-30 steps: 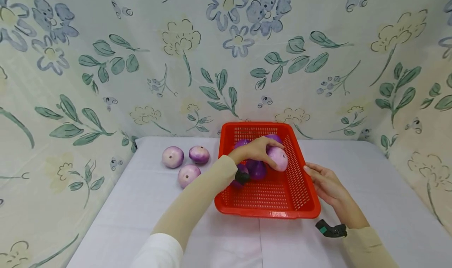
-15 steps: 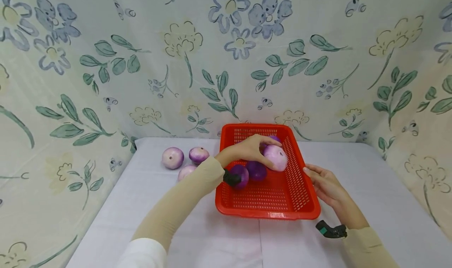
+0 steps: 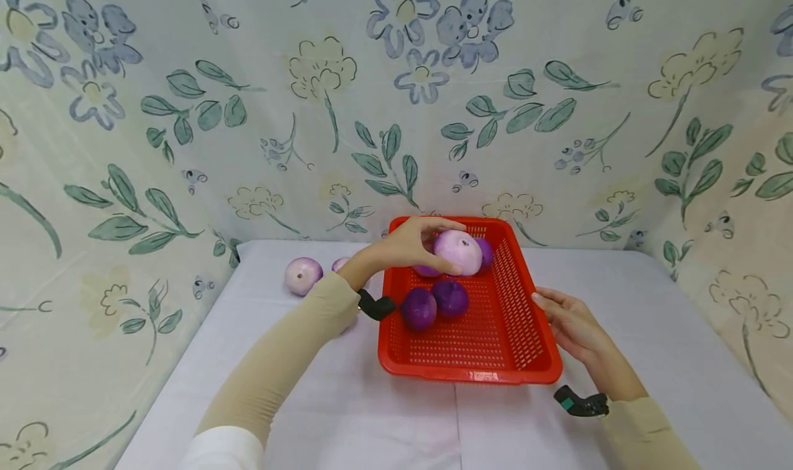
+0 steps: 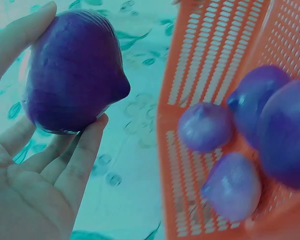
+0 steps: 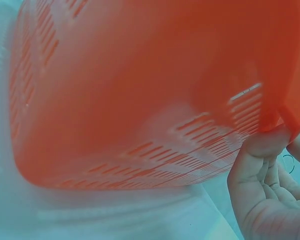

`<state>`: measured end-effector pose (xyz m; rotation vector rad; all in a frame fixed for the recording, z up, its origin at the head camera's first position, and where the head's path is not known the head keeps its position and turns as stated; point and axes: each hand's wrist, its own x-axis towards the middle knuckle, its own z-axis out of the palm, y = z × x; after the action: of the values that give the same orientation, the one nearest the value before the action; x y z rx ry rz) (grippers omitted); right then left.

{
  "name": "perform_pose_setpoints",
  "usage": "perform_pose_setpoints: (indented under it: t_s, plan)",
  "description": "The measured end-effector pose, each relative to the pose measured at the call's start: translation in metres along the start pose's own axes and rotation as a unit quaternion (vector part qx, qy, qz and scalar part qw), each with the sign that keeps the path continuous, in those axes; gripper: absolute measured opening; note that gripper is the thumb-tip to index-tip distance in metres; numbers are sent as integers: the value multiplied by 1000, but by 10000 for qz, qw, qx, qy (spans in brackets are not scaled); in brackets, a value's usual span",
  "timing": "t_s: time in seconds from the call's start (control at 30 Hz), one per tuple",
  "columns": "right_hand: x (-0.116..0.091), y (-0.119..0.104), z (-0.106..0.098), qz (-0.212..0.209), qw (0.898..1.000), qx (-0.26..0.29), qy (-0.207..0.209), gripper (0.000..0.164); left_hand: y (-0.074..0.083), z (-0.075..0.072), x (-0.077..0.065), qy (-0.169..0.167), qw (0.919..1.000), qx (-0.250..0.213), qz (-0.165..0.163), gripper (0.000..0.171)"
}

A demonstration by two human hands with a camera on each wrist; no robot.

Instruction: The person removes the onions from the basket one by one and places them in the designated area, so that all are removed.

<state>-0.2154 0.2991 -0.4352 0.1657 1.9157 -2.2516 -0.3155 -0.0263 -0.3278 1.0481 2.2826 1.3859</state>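
My left hand [image 3: 403, 244] grips a pale purple onion [image 3: 458, 252] above the far part of a red plastic basket [image 3: 471, 376]. In the left wrist view, thumb and fingertips span this onion [image 4: 72, 75], whose pointed end faces the basket wall [image 4: 166, 117]. Dark purple onions lie inside: one at the left [image 3: 418, 309], one beside it [image 3: 450, 298], and one further back [image 3: 486, 254]. Another [image 3: 426, 271] is partly covered by the held onion. My right hand [image 3: 573, 322] holds the basket's right rim; in the right wrist view the thumb presses at the rim.
On the white-covered table [image 3: 204, 387], a pale onion [image 3: 303, 276] sits left of the basket. Another onion [image 3: 339, 263] is partly hidden by my left arm, and a third [image 3: 350, 324] almost wholly. A floral cloth [image 3: 310, 146] hangs behind the table.
My left hand has lifted the onion slightly and carried it left from the basket's right side. The basket and my right hand have stayed about the same.
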Motion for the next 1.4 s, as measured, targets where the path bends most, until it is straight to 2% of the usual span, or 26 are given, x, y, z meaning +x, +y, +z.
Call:
perform_pose_setpoints:
  t_s: [0.1,0.3,0.5,0.63,0.83,1.1,1.27,1.4]
  plan:
    - [1,1,1,-12,10000,-60,-6,48,1,-14,-9,181,9998,-93,-54,68]
    - [1,2,0,-26,10000,-51,-38,38,-1,-38,-28,369,9989,-297,75,69]
    - [1,0,1,-18,10000,-54,-20,51,-5,-57,-48,648,9967,-450,170,70]
    - [1,1,1,-19,10000,-65,-21,51,-8,-67,-61,788,9953,-542,165,71]
    - [1,1,0,-41,10000,-76,-32,43,-11,-78,-82,947,9938,-581,38,71]
    - [-1,-1,-1,-21,9999,92,-51,33,-23,-89,-105,1037,9934,-450,-200,73]
    - [-1,1,-2,-38,9998,187,-99,22,-33,-94,-122,1188,9907,-391,-533,75]
    - [1,2,-3,-55,9997,183,-119,19,-41,-95,-138,1324,9877,-337,-759,77]
